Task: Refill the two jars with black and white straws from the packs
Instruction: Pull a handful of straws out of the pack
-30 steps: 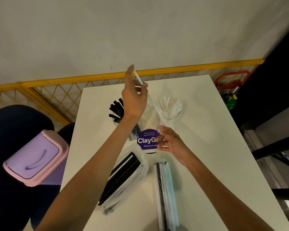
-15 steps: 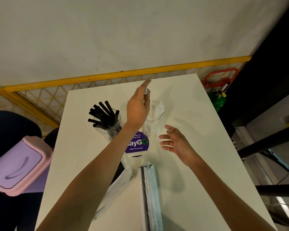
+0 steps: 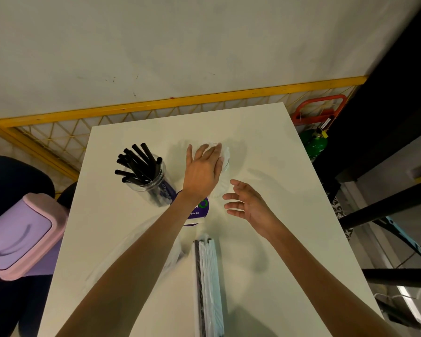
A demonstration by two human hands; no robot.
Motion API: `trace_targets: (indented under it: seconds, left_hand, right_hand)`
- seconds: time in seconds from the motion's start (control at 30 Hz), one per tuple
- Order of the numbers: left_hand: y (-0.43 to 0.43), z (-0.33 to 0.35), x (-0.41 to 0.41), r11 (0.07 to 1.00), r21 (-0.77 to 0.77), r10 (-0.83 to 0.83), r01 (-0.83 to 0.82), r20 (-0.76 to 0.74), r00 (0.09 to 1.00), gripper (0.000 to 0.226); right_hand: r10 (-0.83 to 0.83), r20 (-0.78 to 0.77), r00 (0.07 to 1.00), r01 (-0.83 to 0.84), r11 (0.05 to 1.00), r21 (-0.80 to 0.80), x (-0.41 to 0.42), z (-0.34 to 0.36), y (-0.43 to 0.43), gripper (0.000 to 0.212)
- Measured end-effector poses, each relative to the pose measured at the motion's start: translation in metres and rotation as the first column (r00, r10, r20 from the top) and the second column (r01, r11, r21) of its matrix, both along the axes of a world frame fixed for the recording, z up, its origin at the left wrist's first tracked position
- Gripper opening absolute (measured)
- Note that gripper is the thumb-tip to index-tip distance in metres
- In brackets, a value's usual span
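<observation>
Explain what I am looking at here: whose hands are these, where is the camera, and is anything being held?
No machine here: a person works with bare hands, and the one camera sits on their head, looking forward and down, so both arms enter from the bottom edge. On the white table stand a clear jar of black straws and a second clear jar, mostly covered by the left hand, whose straight fingers lie over its mouth; its contents are too blurred to name. The right hand hovers open beside it, holding nothing. Nearer the person lies a pack of white straws, and a purple round label peeks from under the left forearm.
</observation>
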State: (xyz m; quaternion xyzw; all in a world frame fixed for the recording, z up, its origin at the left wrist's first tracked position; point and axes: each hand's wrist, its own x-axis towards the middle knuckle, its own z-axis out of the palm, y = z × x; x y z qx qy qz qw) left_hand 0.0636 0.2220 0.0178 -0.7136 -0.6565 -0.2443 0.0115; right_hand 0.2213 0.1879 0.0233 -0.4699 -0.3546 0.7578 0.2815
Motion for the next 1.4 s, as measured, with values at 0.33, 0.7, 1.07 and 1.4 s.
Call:
trace_targets:
  seconds: [0.33,0.7,1.07,1.4]
  left_hand:
    - [-0.017,0.026,-0.004,0.995,0.089,0.018,-0.038,0.217,0.976,0.050]
    - [-0.124,0.042,-0.066,0.978,0.173,0.042,-0.120,0.399,0.916,0.031]
    - [-0.221,-0.043,-0.131,0.901,-0.370,0.362,-0.227,0.352,0.863,0.019]
    - [-0.217,-0.084,-0.133,0.766,-0.609,0.334,-0.205,0.105,0.937,0.046]
  right_hand:
    - [0.016,0.002,1.000,-0.016,1.000,0.006,-0.016,0.014,-0.005,0.019]
    - [0.142,0.013,0.990,-0.142,0.990,0.008,-0.095,0.024,-0.056,0.017]
    - [0.148,0.260,0.954,-0.178,0.979,0.096,-0.147,-0.002,-0.099,0.028]
    - [0.099,0.254,0.962,-0.124,0.988,0.087,-0.155,-0.006,-0.100,0.028]
